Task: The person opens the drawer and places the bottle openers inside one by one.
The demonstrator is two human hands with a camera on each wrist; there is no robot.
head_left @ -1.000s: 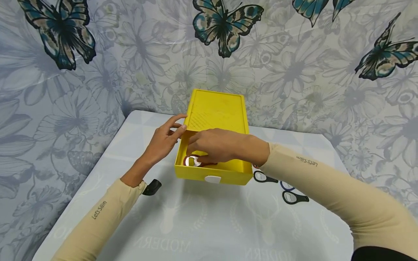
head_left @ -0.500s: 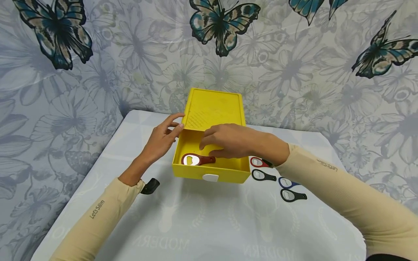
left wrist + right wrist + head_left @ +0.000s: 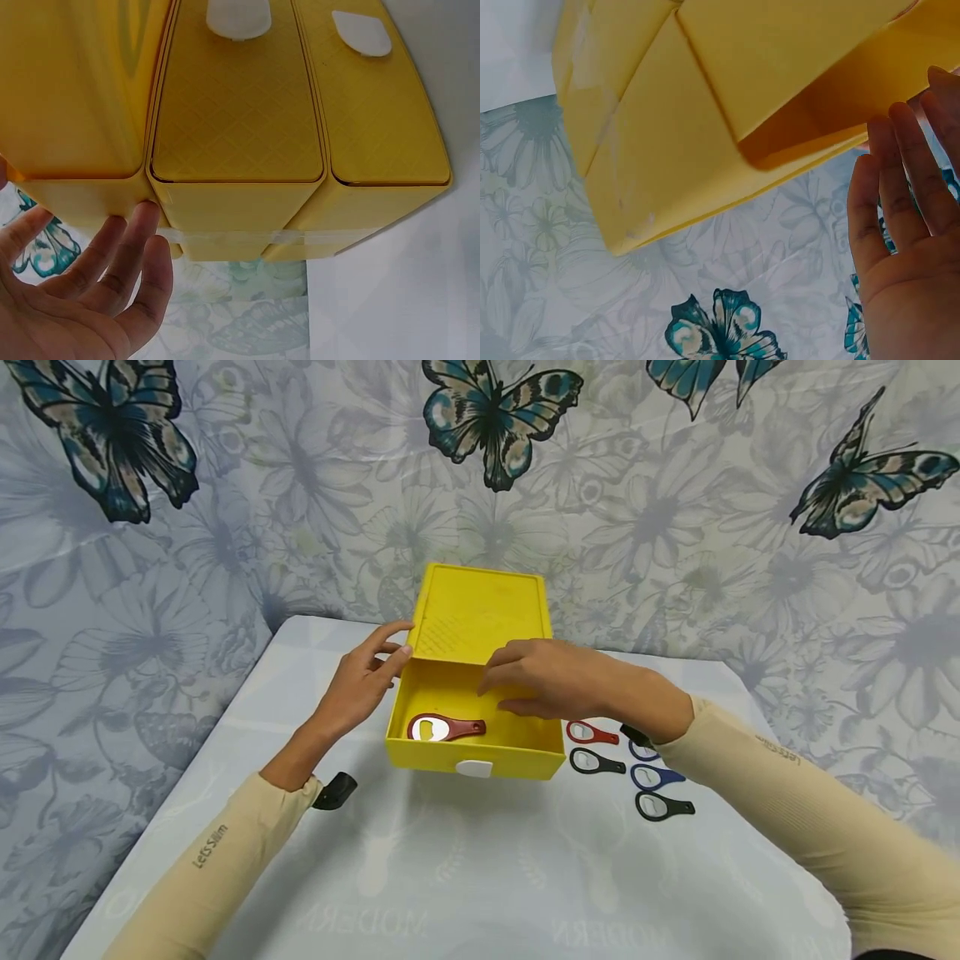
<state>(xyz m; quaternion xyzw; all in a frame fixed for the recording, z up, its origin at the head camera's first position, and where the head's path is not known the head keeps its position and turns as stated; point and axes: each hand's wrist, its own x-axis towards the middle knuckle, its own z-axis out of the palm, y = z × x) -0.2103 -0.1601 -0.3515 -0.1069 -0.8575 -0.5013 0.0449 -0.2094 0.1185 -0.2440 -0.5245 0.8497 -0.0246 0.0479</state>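
A yellow drawer cabinet (image 3: 480, 610) stands on the table with its top drawer (image 3: 525, 765) pulled out. Inside the drawer, near its front left, lies a dark red bottle opener (image 3: 467, 727) with a shiny metal head. My left hand (image 3: 351, 685) touches the cabinet's left side with its fingertips; in the left wrist view the spread fingers of the left hand (image 3: 97, 300) rest along the cabinet edge. Over the right part of the drawer hovers my right hand (image 3: 566, 681), fingers loosely bent and holding nothing. The right wrist view shows that right hand (image 3: 911, 225) with its palm bare.
Right of the cabinet lie several bottle openers on the white-covered table (image 3: 480, 868): a red opener (image 3: 604, 737), a black opener (image 3: 606, 765), a blue opener (image 3: 666, 777) and another black opener (image 3: 675, 807). Behind stands a floral backdrop (image 3: 322, 518) with butterflies.
My right hand has come off the dark red bottle opener and moved right, leaving it uncovered in the drawer. The left hand stays at the cabinet's side. The head view has shifted slightly.
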